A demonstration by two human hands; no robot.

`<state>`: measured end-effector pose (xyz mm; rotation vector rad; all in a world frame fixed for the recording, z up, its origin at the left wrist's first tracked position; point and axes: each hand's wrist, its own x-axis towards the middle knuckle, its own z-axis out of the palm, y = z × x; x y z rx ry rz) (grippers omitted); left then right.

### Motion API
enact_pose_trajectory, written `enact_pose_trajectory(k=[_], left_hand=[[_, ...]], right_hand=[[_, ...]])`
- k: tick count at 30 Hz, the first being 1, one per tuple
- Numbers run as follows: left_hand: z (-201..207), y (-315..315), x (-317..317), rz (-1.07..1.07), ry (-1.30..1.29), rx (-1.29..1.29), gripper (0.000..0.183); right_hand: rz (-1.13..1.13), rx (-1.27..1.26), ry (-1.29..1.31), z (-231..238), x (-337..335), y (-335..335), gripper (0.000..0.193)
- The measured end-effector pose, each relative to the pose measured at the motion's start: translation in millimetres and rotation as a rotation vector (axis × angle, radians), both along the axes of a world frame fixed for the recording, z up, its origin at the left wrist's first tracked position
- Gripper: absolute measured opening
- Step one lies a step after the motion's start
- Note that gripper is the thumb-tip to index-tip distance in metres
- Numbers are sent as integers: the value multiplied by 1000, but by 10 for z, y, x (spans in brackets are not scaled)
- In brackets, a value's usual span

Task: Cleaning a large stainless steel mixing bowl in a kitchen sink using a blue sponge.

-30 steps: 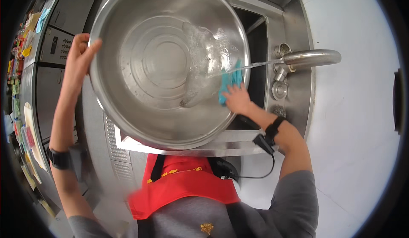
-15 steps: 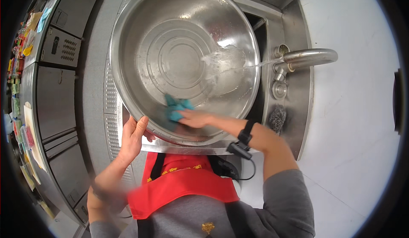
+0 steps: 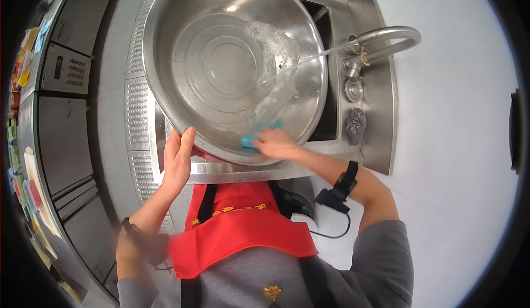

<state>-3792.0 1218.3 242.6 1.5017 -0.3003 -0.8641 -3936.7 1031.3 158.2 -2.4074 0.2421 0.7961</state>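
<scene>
A large round stainless steel basin (image 3: 215, 59) rests tilted over the sink, its inside wet. My left hand (image 3: 179, 156) grips the basin's near-left rim, thumb on top and fingers under the edge. Inside the basin, against the near wall, my right hand (image 3: 274, 143) presses a teal cloth (image 3: 251, 139), slightly blurred by motion. From the curved metal faucet (image 3: 395, 32) at the right, a thin stream of water runs into the basin and spreads over its right side.
A grey scouring pad (image 3: 356, 126) lies on the sink ledge below the faucet base. The dark sink bowl (image 3: 331, 104) shows beside the basin. Steel cabinets (image 3: 63, 137) with packages on top stand at the far left, beyond perforated floor grating (image 3: 138, 109).
My right hand and the cloth have slid right along the basin's near wall. The basin is tipped more, its near rim raised, with my left hand still on it.
</scene>
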Motion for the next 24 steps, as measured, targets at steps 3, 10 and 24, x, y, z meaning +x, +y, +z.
enact_pose_trajectory(k=[3, 10, 24], left_hand=[[-96, 16, -2, 10, 39, -62, 35], [128, 6, 464, 152, -94, 46, 33], [410, -47, 677, 287, -127, 316, 32]], right_hand=[[-479, 15, -311, 535, 277, 711, 36], [-336, -173, -518, 436, -123, 682, 37], [52, -920, -203, -636, 490, -2371, 41]])
